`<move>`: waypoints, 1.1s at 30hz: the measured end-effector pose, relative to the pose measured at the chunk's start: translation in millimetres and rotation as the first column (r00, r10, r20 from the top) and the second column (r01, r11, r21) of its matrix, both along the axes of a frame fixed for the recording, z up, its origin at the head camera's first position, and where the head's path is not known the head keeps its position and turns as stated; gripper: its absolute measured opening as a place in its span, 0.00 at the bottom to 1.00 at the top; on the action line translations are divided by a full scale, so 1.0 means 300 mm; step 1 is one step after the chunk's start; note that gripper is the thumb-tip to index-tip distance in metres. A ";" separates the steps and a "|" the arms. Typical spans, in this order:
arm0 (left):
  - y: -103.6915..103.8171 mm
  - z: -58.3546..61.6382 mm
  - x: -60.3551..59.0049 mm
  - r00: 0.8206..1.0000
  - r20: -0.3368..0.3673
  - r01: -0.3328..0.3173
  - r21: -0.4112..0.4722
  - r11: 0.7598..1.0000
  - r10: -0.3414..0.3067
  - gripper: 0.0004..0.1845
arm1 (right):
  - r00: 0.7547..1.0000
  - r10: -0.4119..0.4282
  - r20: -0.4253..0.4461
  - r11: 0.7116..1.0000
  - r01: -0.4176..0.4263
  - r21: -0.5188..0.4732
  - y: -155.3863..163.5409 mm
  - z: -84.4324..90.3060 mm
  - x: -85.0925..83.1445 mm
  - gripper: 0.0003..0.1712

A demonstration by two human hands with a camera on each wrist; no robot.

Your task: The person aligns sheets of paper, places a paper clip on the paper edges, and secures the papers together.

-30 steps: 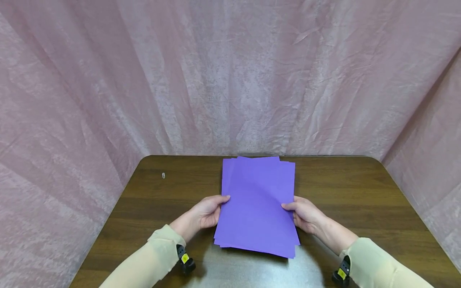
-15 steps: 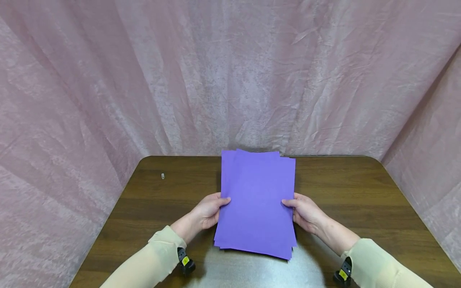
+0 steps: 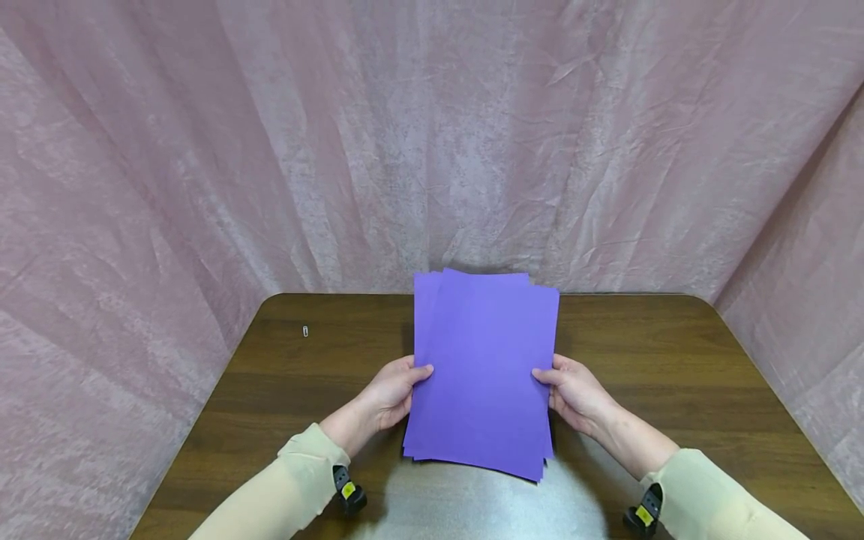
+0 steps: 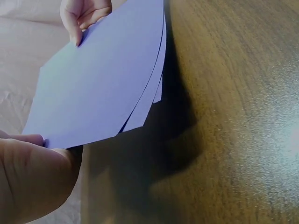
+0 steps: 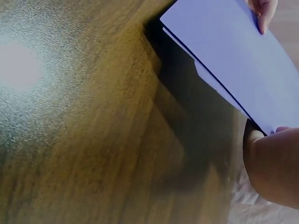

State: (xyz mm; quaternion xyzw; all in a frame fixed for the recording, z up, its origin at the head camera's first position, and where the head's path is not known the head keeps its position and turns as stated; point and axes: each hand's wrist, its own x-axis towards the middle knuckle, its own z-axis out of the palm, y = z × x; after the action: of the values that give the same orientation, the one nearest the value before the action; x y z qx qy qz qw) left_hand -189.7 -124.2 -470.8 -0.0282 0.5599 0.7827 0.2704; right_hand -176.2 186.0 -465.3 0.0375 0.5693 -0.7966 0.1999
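Observation:
A loose stack of purple paper sheets point(image 3: 482, 371) is held up off the brown wooden table point(image 3: 675, 375), its far edge tilted upward. My left hand point(image 3: 394, 394) grips its left edge with the thumb on top. On the opposite edge my right hand point(image 3: 570, 394) holds it the same way. The sheets are slightly fanned and uneven at the corners. The left wrist view shows the purple paper sheets point(image 4: 100, 74) from beneath, casting a shadow on the table point(image 4: 233, 116). In the right wrist view the purple paper sheets point(image 5: 233, 51) hover above the table point(image 5: 93, 140).
A small paper clip point(image 3: 306, 331) lies on the table at the far left. A wrinkled pink cloth backdrop point(image 3: 432, 142) hangs behind and on both sides. A bright glare patch point(image 3: 472, 502) sits on the table's near edge.
Both hands have raised the stack and tilted its far edge up; the stack's top now rises past the table's back edge.

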 end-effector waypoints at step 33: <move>0.008 0.103 -0.067 0.962 -0.263 -0.107 -0.106 0.989 0.076 0.14 | 0.961 -0.074 -0.268 0.980 0.119 0.158 0.003 0.141 -0.043 0.15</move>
State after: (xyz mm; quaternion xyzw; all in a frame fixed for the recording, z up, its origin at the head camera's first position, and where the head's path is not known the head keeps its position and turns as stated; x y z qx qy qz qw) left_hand -209.9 -121.7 -440.0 0.0321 0.6340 0.7566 0.1564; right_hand -189.3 187.1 -422.9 -0.0226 0.6548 -0.7512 0.0801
